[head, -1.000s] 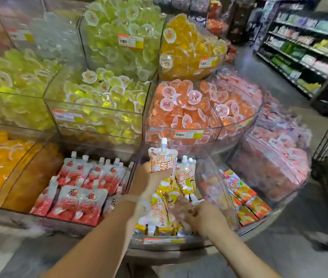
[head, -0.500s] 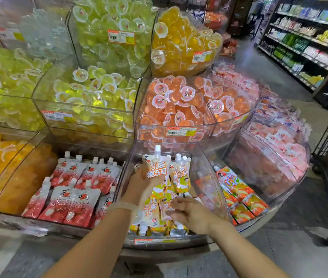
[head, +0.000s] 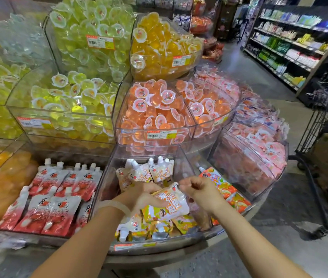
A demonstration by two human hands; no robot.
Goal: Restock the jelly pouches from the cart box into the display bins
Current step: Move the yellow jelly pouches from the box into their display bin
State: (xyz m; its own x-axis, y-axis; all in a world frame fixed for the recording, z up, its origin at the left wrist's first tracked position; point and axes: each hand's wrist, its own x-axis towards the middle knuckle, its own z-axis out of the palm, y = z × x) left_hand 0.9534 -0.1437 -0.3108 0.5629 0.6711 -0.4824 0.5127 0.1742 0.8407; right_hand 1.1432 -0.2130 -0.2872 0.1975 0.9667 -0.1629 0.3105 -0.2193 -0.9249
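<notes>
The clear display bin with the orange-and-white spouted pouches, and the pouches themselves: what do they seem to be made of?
The clear display bin looks like rigid glossy acrylic or similar plastic: its walls are see-through and reflect light. The orange-and-white spouted pouches look like thin, shiny printed plastic film, creased, with white hard-looking caps.

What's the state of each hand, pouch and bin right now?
Left hand: holds the orange pouch.
Orange pouch: lying tilted over the pile.
Right hand: pinches the pouch's spout end.
Middle bin: part full.
Red pouches: lying in rows.
</notes>
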